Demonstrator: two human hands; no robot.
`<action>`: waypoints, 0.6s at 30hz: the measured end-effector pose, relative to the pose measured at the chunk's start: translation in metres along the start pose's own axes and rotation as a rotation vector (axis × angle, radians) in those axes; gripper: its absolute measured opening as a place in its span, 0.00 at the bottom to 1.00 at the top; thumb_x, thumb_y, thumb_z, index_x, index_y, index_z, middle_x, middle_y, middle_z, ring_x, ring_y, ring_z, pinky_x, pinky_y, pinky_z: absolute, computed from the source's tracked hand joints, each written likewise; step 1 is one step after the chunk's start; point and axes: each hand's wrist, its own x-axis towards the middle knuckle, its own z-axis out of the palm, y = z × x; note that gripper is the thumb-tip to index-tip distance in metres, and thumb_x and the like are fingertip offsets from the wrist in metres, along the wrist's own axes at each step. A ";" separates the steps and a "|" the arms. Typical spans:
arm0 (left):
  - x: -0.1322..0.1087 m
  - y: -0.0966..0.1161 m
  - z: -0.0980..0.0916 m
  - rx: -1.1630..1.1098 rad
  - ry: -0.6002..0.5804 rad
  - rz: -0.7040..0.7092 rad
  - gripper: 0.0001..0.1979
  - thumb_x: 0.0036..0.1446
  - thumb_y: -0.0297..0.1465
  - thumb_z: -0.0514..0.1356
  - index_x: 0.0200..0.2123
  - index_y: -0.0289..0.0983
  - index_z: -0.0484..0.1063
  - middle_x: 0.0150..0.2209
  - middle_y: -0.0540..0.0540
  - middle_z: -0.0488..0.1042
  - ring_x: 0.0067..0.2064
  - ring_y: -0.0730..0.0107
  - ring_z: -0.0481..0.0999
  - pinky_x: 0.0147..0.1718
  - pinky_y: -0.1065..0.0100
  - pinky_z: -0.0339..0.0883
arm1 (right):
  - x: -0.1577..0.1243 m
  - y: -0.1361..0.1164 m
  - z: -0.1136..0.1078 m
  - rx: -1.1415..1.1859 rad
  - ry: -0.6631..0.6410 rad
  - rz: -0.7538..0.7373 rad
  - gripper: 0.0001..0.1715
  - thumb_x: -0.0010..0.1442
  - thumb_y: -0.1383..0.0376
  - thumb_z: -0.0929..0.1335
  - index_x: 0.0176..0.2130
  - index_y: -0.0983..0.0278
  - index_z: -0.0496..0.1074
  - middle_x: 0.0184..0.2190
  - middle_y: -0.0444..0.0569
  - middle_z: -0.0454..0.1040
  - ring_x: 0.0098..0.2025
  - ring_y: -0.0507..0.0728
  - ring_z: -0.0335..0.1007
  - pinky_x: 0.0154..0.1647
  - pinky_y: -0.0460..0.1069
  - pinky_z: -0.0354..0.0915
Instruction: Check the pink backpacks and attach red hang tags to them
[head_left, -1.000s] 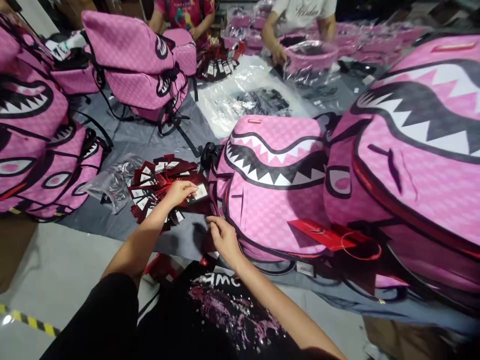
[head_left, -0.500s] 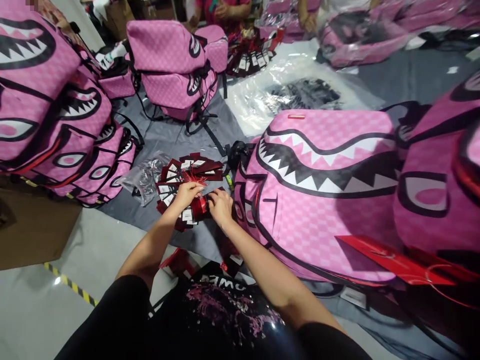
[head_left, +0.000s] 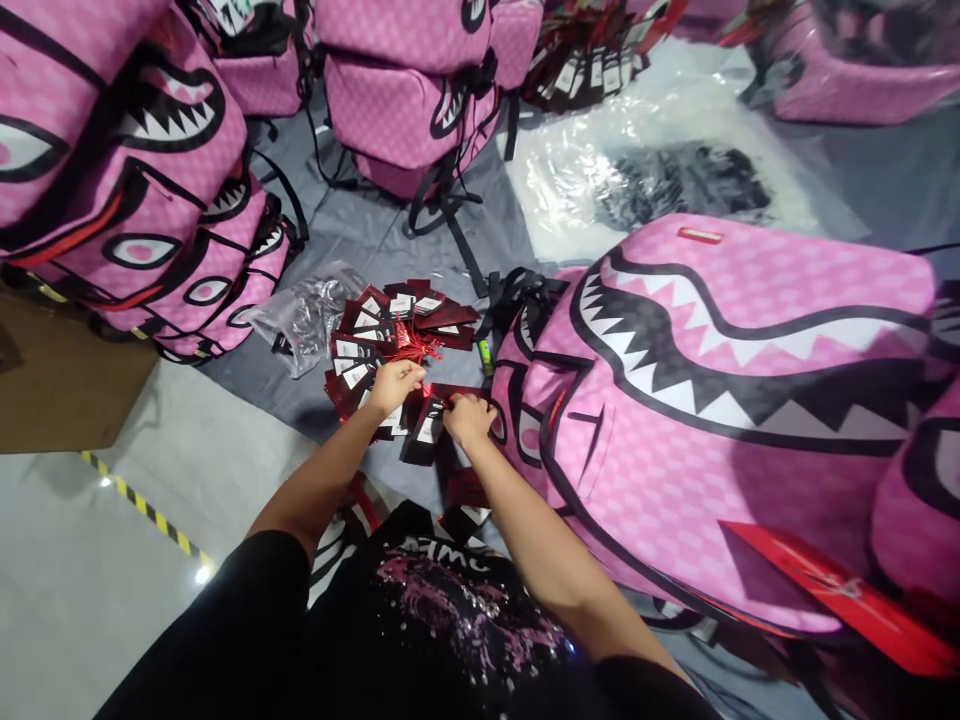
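A fan of red and black hang tags [head_left: 360, 345] with white stickers lies on the grey cover, its red strings [head_left: 414, 342] bunched in the middle. My left hand [head_left: 396, 387] is closed in a pinch beside those strings; what its fingertips hold is too small to make out. To the right, my right hand [head_left: 470, 418] has its fingers curled on the edge of a dark hang tag [head_left: 426, 430] at the near side of the fan. Close by that hand lies a pink backpack [head_left: 675, 480] with a shark-mouth print.
Stacked pink backpacks [head_left: 172, 190] stand at the left, and more pink backpacks [head_left: 405, 110] at the back. A crumpled clear bag [head_left: 307, 310] lies left of the tags. Clear plastic sheeting [head_left: 555, 180] is spread behind. A red card [head_left: 840, 595] rests on the near backpack.
The view has shifted, so the scene sits lower-right and closer. My hands have drawn slightly apart, and a dark tag with a white sticker now shows between them.
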 end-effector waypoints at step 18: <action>-0.014 -0.034 0.004 0.125 0.073 -0.064 0.09 0.57 0.33 0.58 0.30 0.34 0.74 0.26 0.49 0.75 0.28 0.72 0.77 0.28 0.74 0.65 | 0.028 0.019 0.011 1.201 -0.172 0.314 0.15 0.68 0.57 0.65 0.43 0.68 0.71 0.36 0.47 0.74 0.34 0.51 0.72 0.35 0.49 0.71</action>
